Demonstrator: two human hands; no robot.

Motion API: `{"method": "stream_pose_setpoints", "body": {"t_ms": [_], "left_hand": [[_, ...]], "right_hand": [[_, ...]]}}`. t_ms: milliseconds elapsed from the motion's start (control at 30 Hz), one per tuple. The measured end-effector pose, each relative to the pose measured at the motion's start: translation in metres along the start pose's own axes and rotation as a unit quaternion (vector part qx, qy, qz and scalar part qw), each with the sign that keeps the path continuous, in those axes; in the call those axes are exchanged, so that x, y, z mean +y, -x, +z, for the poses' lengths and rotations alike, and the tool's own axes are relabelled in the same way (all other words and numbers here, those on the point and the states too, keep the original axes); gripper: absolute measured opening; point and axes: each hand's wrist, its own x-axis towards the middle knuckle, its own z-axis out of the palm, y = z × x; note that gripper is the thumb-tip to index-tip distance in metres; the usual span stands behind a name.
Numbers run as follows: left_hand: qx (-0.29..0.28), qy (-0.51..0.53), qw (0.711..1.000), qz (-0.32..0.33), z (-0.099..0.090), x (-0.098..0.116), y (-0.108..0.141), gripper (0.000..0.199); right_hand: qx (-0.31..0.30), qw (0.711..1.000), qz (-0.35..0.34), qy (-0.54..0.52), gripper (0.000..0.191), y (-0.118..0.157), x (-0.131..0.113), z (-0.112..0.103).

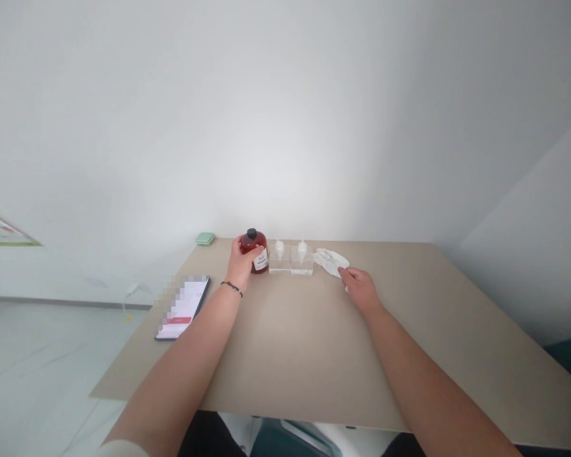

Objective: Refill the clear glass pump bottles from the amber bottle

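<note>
1. The left hand (pixel 242 263) is clamped around a dark red bottle (pixel 255 254) near the far edge of the desk, just left of centre in the frame. Its fingers (pixel 234 252) curve around the bottle's left side, and the grip sits below the black cap (pixel 252 233), leaving that cap uncovered. The white label (pixel 261 259) faces the lower right.
2. The right hand (pixel 360 289) is right of centre, with its fingertips (pixel 343 273) at the lower edge of a crumpled white tissue (pixel 330 261). They seem to touch it, but whether they pinch it is impossible to tell.
3. The hands are well apart. Between them stand two clear square containers (pixel 290 260) side by side, each with a white cone-shaped top, and the bottle stands just beside the left one.
4. A phone (pixel 183 308) with a blurred screen lies on the desk (pixel 304 355) at the left, below the bottle. A flat mint-green case (pixel 204 238) sits beyond the desk's far left corner. A black cord bracelet (pixel 231 287) circles the left wrist.
</note>
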Motion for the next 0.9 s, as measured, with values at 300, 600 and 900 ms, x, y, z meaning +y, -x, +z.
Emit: {"method": "stream_pose_setpoints", "body": {"t_ms": [300, 600, 900], "left_hand": [[-0.028, -0.006, 1.0, -0.005, -0.002, -0.004, 0.0, 0.064], [-0.032, -0.017, 0.999, -0.003, -0.008, -0.022, 0.003, 0.082], [-0.028, -0.052, 0.998, -0.01, -0.011, -0.029, 0.005, 0.095]], "right_hand": [[0.005, 1.0, 0.001, -0.008, 0.054, 0.0, 0.001, 0.0], [0.007, 1.0, 0.002, 0.0, 0.054, 0.0, 0.002, 0.0], [0.014, 1.0, 0.004, 0.011, 0.053, -0.001, 0.004, 0.001]]}}
